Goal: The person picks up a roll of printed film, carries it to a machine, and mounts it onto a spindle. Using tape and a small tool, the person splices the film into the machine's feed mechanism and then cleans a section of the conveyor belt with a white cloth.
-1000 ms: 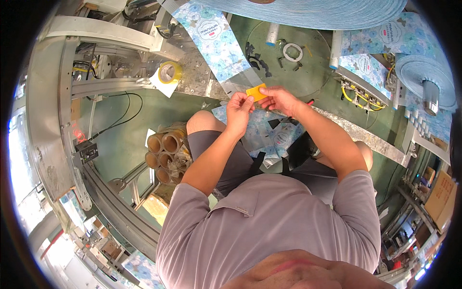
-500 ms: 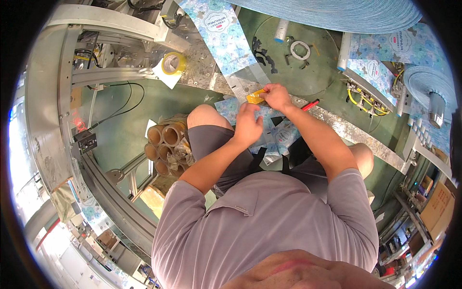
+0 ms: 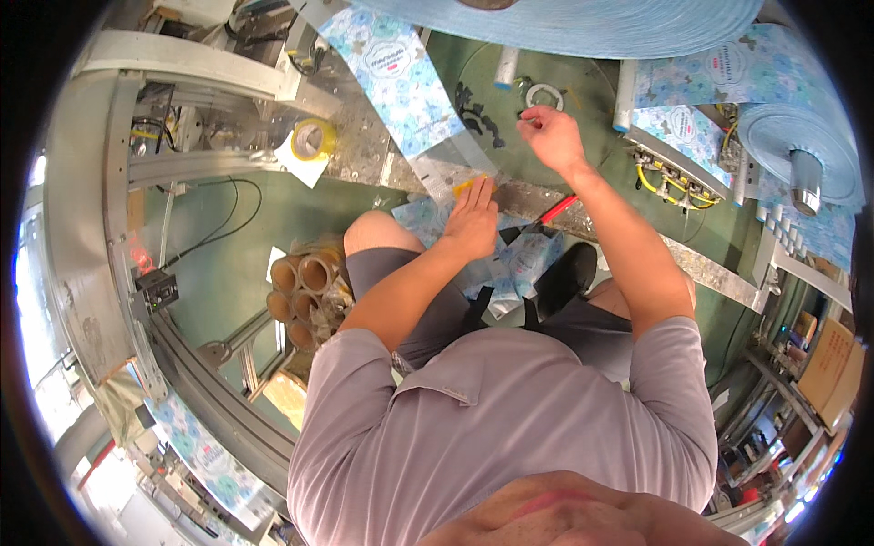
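A printed blue floral film strip (image 3: 396, 91) runs down from the top, ending in a clear section (image 3: 446, 162) across a worn metal beam (image 3: 546, 200). My left hand (image 3: 472, 225) lies on its lower end with fingers stretched out, over a piece of yellow tape (image 3: 468, 187). Raised to the right of the film, my right hand (image 3: 553, 138) has its fingers pinched together; whatever they may hold is too small to make out. A red-handled tool (image 3: 557, 209) rests on the beam between my arms. Loose blue film (image 3: 533, 259) lies below, between my legs.
A yellow tape roll (image 3: 312, 141) sits on white paper at left. Cardboard tubes (image 3: 317, 275) are stacked beside my left knee. A huge blue film roll (image 3: 628, 32) overhangs the far side; a smaller roll (image 3: 792, 136) hangs at right. A white ring (image 3: 546, 94) lies beyond my right hand.
My right hand has left the yellow tape and moved up and away to the far side. My left hand has shifted onto the tape, its fingers now flat over it.
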Motion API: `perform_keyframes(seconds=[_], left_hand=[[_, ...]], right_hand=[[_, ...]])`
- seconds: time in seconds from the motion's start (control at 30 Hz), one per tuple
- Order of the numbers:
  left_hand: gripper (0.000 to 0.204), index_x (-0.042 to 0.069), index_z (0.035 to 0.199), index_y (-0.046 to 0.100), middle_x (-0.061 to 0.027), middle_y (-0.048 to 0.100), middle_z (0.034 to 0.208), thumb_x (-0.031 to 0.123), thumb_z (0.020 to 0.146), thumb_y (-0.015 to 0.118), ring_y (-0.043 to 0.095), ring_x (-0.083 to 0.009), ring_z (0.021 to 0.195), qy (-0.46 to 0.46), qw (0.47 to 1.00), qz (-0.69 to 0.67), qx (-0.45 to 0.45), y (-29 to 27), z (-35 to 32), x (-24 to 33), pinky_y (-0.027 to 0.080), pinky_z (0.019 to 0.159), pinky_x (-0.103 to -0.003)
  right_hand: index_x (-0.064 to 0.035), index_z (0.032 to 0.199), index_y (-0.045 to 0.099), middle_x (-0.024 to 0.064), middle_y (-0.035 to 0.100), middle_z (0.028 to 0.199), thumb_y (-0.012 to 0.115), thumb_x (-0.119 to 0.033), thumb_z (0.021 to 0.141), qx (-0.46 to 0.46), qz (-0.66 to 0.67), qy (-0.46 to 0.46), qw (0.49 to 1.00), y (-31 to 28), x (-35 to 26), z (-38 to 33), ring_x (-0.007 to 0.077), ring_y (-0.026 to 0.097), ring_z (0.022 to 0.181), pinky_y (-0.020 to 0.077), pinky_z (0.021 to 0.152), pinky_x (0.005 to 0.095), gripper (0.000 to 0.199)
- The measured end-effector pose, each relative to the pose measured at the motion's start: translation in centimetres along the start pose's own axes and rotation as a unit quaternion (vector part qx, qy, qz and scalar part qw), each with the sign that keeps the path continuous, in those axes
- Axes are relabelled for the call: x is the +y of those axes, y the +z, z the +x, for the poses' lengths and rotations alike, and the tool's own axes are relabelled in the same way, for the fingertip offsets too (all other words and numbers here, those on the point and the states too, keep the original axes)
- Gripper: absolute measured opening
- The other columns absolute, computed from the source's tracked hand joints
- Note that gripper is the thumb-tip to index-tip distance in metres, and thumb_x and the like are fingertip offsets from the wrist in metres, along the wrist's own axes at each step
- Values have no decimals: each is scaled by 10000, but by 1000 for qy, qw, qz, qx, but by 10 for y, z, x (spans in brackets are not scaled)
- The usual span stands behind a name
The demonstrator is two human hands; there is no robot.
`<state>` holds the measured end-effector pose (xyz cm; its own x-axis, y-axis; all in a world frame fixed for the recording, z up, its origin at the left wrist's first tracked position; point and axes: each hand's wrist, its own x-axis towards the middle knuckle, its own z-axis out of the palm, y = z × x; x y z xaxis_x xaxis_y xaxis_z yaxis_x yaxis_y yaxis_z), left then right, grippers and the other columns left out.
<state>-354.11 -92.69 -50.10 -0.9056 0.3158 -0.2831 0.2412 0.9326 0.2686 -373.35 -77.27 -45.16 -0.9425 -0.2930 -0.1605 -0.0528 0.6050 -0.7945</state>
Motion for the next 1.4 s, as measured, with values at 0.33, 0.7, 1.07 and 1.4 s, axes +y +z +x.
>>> perform_keyframes(seconds=[0.33, 0.7, 1.07, 1.4], left_hand=[[707, -35, 1397, 559, -243, 259, 1746, 390, 886, 801, 195, -526, 1606, 1, 993, -49, -110, -9, -5, 2, 212, 1293, -601], [368, 51, 1189, 671, -176, 558, 1516, 215, 890, 806, 529, -401, 1401, 47, 978, -191, 72, -32, -17, 18, 409, 1166, -520], [300, 42, 1163, 680, -148, 580, 1466, 206, 925, 763, 576, -416, 1314, 67, 974, -208, 59, -32, -19, 29, 466, 1109, -537], [267, 72, 1156, 676, -143, 599, 1459, 179, 928, 766, 580, -414, 1316, 80, 970, -216, 81, -38, -20, 30, 475, 1111, -512]], right_hand=[[-37, 1042, 751, 22, 729, 869, 771, -191, 986, 8, 498, 3, 867, -87, -142, 15, 87, 632, 702, 480, 618, 272, 165], [-22, 1071, 705, 60, 726, 904, 869, -159, 882, 210, 275, -217, 913, -85, -173, 25, 163, 705, 808, 581, 706, 326, 286], [-112, 980, 748, 21, 688, 868, 845, -156, 873, 390, -57, -474, 788, -100, -174, 35, 240, 689, 761, 551, 594, 350, 152], [-58, 935, 714, 49, 668, 771, 782, -41, 897, 381, 1, -423, 823, -121, -179, 58, 193, 675, 667, 528, 577, 319, 80]])
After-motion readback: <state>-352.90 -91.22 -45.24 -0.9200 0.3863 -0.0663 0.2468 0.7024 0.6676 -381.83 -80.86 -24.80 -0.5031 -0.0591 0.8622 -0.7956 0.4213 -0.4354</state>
